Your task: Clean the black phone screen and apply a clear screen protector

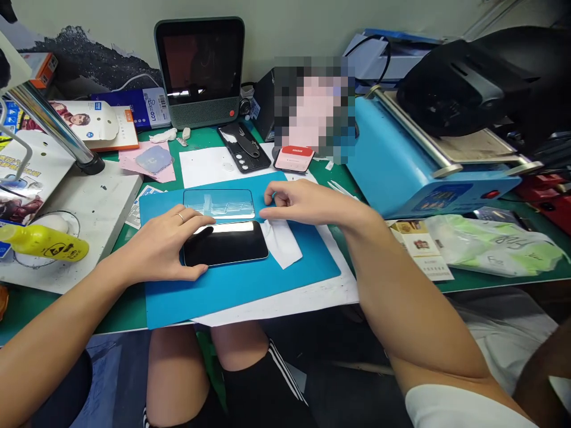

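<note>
"Green tabletop [118, 318], cluttered right back to the pale wall [285, 30]. What are the 2 hands doing from where you stand?"

"They're apart. The left hand [172, 249] clasps a black, glossy rectangular phone [227, 246] by its left end, thumb along the near edge, fingers at the far edge. It lies on a flat blue mat [250, 291]."

"And the right hand [306, 202]?"

"Bent over the mat, forefinger curled and parted from the thumb. Just below it lies a crumpled white wipe [283, 246], beside the phone's right end."

"What's between the hands, farther off?"

"1 clear, black-edged glass panel [218, 204], just beyond the phone."

"Anything farther out?"

"Left of the left hand, a yellow plastic bottle [31, 241] on its side. Beyond the right hand, a black rectangular phone shell [229, 134]. Right of that hand, a blue boxy machine [392, 172] with metal bars."
</note>
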A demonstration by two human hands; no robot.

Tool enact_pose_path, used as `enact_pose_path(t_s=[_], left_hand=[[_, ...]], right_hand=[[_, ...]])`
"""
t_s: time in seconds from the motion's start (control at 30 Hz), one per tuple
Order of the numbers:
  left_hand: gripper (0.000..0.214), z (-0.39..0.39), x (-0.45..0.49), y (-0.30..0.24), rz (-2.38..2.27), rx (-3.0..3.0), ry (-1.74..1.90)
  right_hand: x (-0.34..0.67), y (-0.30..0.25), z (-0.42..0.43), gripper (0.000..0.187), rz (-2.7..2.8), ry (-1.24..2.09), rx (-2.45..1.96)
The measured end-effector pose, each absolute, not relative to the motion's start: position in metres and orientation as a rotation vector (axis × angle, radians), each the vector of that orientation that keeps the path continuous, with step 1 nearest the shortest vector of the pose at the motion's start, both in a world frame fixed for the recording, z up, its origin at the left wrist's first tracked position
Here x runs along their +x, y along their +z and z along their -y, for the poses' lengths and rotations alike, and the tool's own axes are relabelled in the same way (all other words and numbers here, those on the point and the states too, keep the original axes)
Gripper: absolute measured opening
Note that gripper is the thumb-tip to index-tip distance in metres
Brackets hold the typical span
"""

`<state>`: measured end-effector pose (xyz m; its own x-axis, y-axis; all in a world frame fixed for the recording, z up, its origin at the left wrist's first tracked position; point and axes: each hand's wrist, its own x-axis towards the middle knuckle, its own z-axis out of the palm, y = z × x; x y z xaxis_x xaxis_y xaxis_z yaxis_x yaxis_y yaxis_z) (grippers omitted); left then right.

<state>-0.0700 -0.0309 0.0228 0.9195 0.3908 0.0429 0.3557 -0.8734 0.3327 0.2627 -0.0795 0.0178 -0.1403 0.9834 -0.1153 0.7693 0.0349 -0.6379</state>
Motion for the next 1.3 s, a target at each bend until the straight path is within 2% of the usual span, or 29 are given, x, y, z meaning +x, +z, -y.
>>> enact_pose_path(t_s=[0.1, 0.17, 0.3, 0.4, 0.47, 0.53, 0.63, 0.73, 0.87, 0.97, 1.17, 1.23, 1.3], left_hand=[[0.059, 0.032, -0.069, 0.023, -0.576, 2.743, 0.135], [0.056, 0.033, -0.068, 0.023, -0.588, 2.735, 0.122], [0.055, 0.034, -0.068, 0.024, -0.563, 2.725, 0.115], [0.059, 0.034, -0.068, 0.024, -0.547, 2.716, 0.101], [0.066, 0.034, -0.068, 0.023, -0.545, 2.704, 0.089], [0.071, 0.034, -0.069, 0.023, -0.55, 2.685, 0.094], [0.061, 0.034, -0.068, 0.023, -0.587, 2.663, 0.171], [0.047, 0.033, -0.069, 0.023, -0.617, 2.649, 0.295], [0.041, 0.033, -0.068, 0.02, -0.594, 2.632, 0.334], [0.034, 0.034, -0.067, 0.018, -0.636, 2.632, 0.338], [0.02, 0.035, -0.064, 0.019, -0.983, 2.491, 0.549], [0.017, 0.035, -0.064, 0.019, -1.009, 2.46, 0.596], [0.015, 0.035, -0.064, 0.017, -0.976, 2.458, 0.611]], right_hand=[[0.281, 0.02, 0.077, 0.043, 2.106, 1.139, -1.663], [0.286, 0.019, 0.076, 0.047, 2.188, 1.219, -1.582], [0.28, 0.02, 0.079, 0.038, 2.307, 1.024, -1.479], [0.269, 0.026, 0.087, 0.028, 2.174, 0.921, -1.33], [0.26, 0.03, 0.093, 0.022, 2.028, 1.053, -1.211], [0.25, 0.031, 0.098, 0.024, 1.903, 1.252, -1.095], [0.232, 0.023, 0.1, 0.032, 1.805, 1.37, -1.046], [0.215, 0.008, 0.097, 0.031, 1.849, 1.147, -1.163], [0.205, -0.006, 0.094, 0.019, 2.09, 0.488, -1.245], [0.203, -0.005, 0.097, 0.027, 2.133, 0.158, -1.263], [0.201, 0.0, 0.108, 0.024, 2.166, 0.034, -1.129], [0.202, -0.003, 0.111, 0.032, 2.25, 0.09, -1.069], [0.201, -0.007, 0.116, 0.049, 2.388, 0.168, -1.086]])
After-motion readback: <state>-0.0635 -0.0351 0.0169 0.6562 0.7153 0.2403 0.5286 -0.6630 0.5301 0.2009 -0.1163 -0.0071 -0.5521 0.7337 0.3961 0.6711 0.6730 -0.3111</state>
